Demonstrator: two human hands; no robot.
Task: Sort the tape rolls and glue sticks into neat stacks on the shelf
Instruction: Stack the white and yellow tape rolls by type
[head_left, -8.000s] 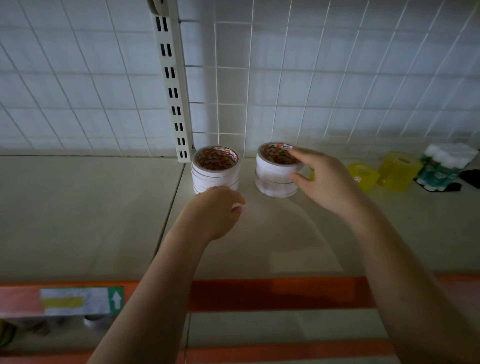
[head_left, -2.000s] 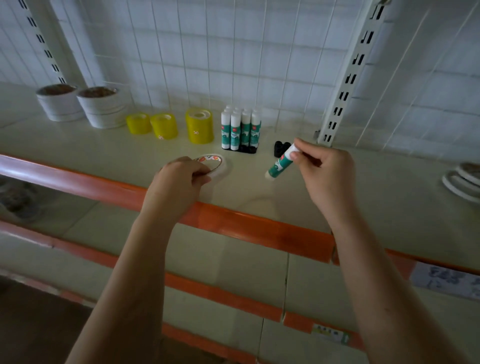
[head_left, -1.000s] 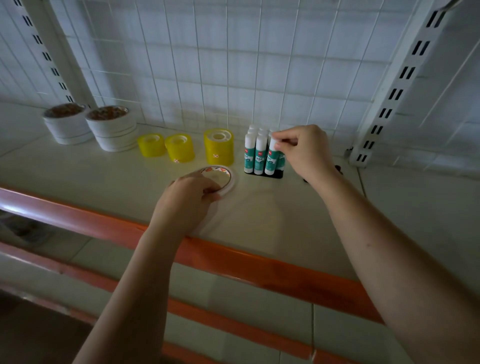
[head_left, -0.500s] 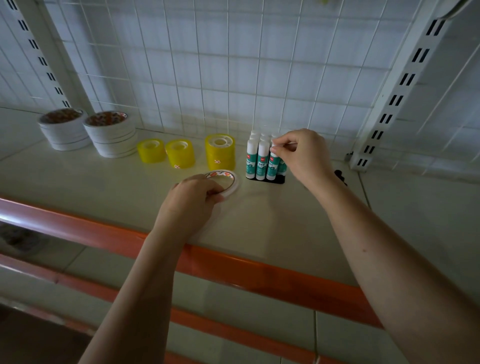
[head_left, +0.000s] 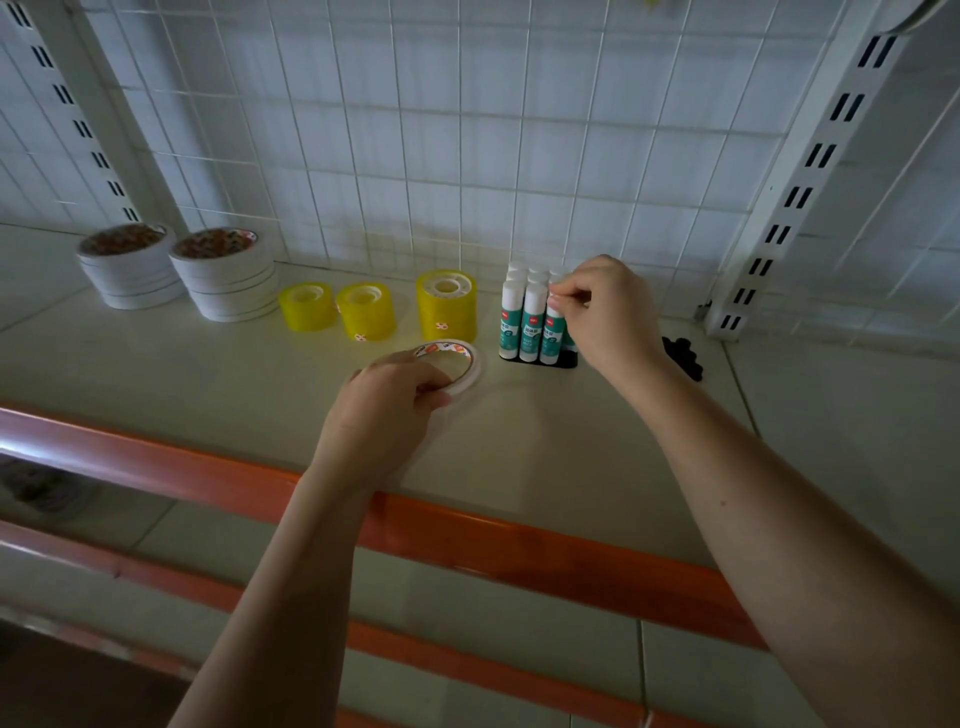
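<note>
White wire grid backs the shelf (head_left: 597, 441), where the right hand (head_left: 605, 312) pinches a glue stick (head_left: 554, 332) into the back-edge cluster while the left hand (head_left: 387, 410) grips a flat tape roll (head_left: 457, 358), likely stacked next.

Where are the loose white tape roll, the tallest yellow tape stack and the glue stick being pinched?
white tape roll (head_left: 457, 358): head view, far rim.
tallest yellow tape stack (head_left: 447, 312): head view, side wall.
glue stick (head_left: 554, 332): head view, label.

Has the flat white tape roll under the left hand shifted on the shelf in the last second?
No. The flat white tape roll lies just left of the glue sticks and in front of the tall yellow roll, as before; the left hand holds it.
</note>
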